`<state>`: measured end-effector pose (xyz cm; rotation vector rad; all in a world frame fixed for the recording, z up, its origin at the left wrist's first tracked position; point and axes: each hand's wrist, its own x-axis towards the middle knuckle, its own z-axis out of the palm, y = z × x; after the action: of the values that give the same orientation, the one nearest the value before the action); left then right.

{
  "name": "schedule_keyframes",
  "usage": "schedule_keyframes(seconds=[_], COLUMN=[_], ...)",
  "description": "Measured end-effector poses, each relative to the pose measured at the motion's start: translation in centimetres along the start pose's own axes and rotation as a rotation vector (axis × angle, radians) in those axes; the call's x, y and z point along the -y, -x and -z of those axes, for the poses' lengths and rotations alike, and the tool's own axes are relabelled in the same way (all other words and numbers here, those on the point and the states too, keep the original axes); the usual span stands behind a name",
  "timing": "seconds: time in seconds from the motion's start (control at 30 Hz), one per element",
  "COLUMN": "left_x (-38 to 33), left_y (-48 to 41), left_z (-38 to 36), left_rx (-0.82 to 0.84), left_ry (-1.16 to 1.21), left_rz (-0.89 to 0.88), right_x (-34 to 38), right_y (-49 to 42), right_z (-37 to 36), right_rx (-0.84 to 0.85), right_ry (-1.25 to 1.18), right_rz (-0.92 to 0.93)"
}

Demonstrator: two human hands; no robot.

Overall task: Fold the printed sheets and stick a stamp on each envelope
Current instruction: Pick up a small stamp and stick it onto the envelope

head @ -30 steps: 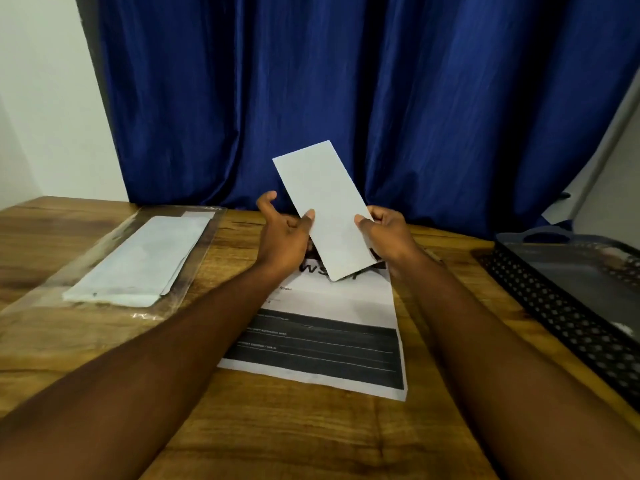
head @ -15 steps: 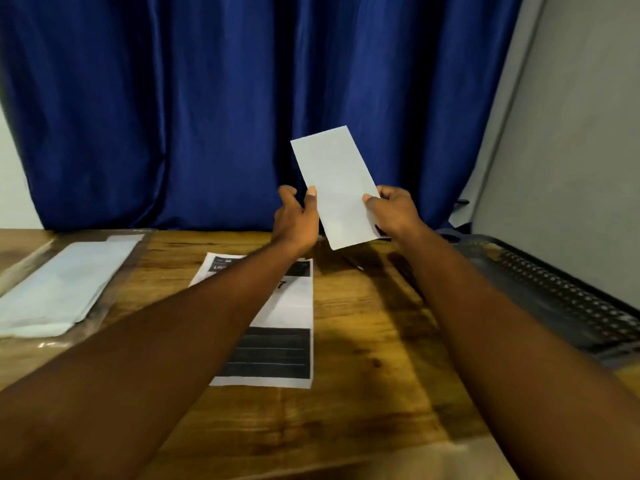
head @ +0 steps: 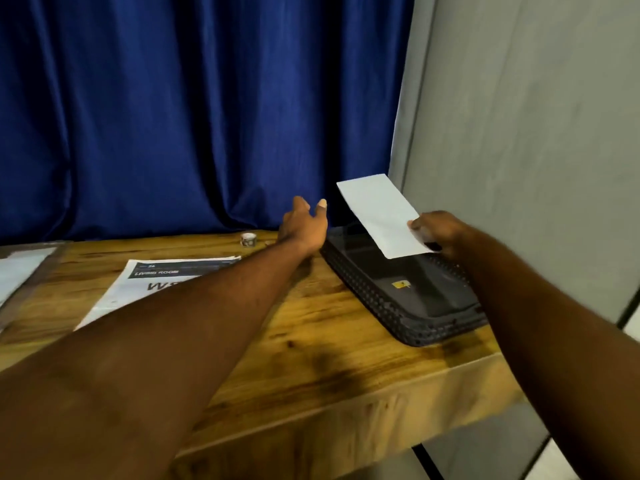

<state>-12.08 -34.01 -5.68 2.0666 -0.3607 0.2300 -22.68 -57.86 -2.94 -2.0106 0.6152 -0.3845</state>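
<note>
envelope (head: 382, 216): a plain white oblong, long and narrow, its visible face blank with no stamp, address or print to be read. it is tilted, the far end raised toward the blue curtain (head: 207, 116) and the near end low over the black perforated tray (head: 381, 303) at the right side of the tabletop (head: 311, 334); it hangs above the tray's far part, not resting in it. the right hand (head: 440, 233) has its grip clamped on the envelope's near short end, thumb on the upper face, the other fingers hidden beneath. the left hand (head: 303, 225) has its grip apart, fingers spread and lifted above the far edge of the tabletop, holding nothing, just left of the tray.

a small yellow label (head: 401, 284) lies on the tray's floor; its marking is too small to read. a printed sheet (head: 138, 289) lies flat on the tabletop under the left forearm; its dark header band reads "living room", and below it large black letters begin with "w", the rest covered by the arm. a small roll (head: 248, 239) stands near the far edge, beside the left hand.
</note>
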Motion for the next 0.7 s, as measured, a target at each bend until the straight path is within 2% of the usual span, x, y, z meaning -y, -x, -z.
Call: schedule_keyframes(seconds=[0.2,0.47,0.7], left_x=[0.7,2.6,3.9], left_y=[1.9,3.0,3.7], left_z=[-2.6,-3.0,-3.2], left_rx=[0.021,0.047,0.071], left_ry=[-0.104,-0.193,-0.138], left_rz=[0.001,-0.039,-0.043], right_x=[-4.0,-4.1,-4.6], right_y=[0.9,0.4,0.6], right_z=[-0.2,-1.5,-1.1], right_rx=[0.114,0.122,0.168], right_ry=[0.171,0.636,0.789], right_rz=[-0.136,-0.035,-0.069])
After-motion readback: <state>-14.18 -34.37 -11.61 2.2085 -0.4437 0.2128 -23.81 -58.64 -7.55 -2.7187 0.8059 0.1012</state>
